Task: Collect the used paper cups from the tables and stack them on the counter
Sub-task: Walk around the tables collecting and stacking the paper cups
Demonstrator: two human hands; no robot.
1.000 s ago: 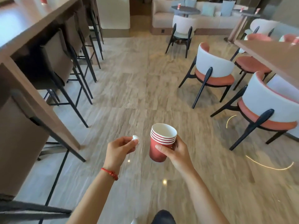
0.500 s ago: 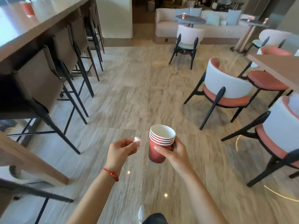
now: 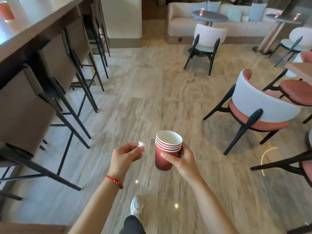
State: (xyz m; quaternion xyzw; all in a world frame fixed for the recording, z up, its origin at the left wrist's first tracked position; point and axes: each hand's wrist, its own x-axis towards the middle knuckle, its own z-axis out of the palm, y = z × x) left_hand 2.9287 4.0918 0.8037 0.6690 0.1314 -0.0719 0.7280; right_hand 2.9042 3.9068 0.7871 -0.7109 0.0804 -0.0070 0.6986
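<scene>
A nested stack of red paper cups (image 3: 167,150), white inside with rolled rims, is held upright in the right hand (image 3: 183,160), whose fingers and thumb are curled round the smooth wall; its long axis stands nearly vertical, mouth up. A small crumpled white scrap (image 3: 141,144) is pinched in the left hand (image 3: 125,157), just beside the stack and apart from it.

More cups remain well ahead: one red cup (image 3: 202,11) is seen on the round dark desk (image 3: 217,16) before the sofa, and two more (image 3: 278,13) (image 3: 297,16) on the far right desk (image 3: 285,21). These lie forward and to the right, so the right hand is judged the nearer, though it is already occupied.

The long wooden desk (image 3: 42,26) at the left edge, with a blurred red cup (image 3: 6,12) near its far end, is probably where the stack is to be set.
</scene>
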